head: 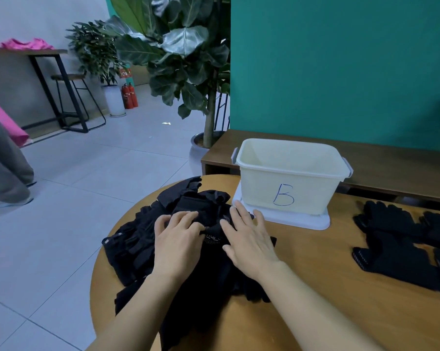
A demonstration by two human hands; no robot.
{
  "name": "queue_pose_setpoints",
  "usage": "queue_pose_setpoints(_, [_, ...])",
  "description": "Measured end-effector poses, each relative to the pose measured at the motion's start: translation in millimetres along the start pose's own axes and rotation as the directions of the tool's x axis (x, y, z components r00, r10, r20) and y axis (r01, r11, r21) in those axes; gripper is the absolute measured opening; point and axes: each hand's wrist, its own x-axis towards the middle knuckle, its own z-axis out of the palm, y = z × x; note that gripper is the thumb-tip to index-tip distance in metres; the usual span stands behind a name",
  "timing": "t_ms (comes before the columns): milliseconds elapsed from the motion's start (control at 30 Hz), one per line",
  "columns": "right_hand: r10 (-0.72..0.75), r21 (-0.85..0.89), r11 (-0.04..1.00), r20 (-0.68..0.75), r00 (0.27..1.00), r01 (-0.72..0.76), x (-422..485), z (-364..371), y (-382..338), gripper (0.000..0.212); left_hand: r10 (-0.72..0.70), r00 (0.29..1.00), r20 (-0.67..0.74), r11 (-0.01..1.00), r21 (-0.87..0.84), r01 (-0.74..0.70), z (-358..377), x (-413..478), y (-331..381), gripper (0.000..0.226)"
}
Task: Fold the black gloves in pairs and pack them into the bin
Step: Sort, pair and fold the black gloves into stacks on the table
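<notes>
Right grip [249,239] lies flat and released on the black glove heap [137,249] just beside the bin [259,188], left grip [178,239] is curled there, I can't tell if it's grasping, and honestly this tangle could drag extra gloves off the worktop [315,274].

Blk gloves heap [137,249] table-left; loose gloves [396,249] right; cream bin "B" [259,188] upright btwn.

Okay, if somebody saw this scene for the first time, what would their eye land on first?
Probably the big heap of black knit gloves in the middle of the round wooden table, with the left hand and right hand resting on it. Just behind stands the cream plastic bin marked with a blue B, and more black gloves lie spread at the table's right edge.
</notes>
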Motion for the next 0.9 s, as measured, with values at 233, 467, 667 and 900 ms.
queue_pose_setpoints(233, [0.046,0.093,0.996,-0.307,0.95,-0.019,6.5,-26.9,9.9,0.035,0.119,0.967,-0.228,0.985,-0.094,-0.143,-36.7,29.0,17.2,0.015])
queue_pose_setpoints(467, [0.201,0.367,0.93,-0.429,0.881,-0.034,-11.5,-103.9,27.9,0.011,0.117,0.948,-0.296,0.964,-0.196,-0.18,-92.4,59.1,38.2,0.029])
queue_pose_setpoints(667, [0.319,0.508,0.85,-0.29,0.903,-0.137,-63.0,-148.7,62.9,0.021,0.03,0.996,0.089,0.841,-0.541,0.023,-119.4,56.4,69.1,0.069])
queue_pose_setpoints(900, [0.426,0.563,0.796,-0.262,0.866,-0.221,-136.2,-169.5,98.8,0.009,0.198,0.909,0.366,0.497,-0.837,0.228,-130.1,55.3,145.5,0.015])
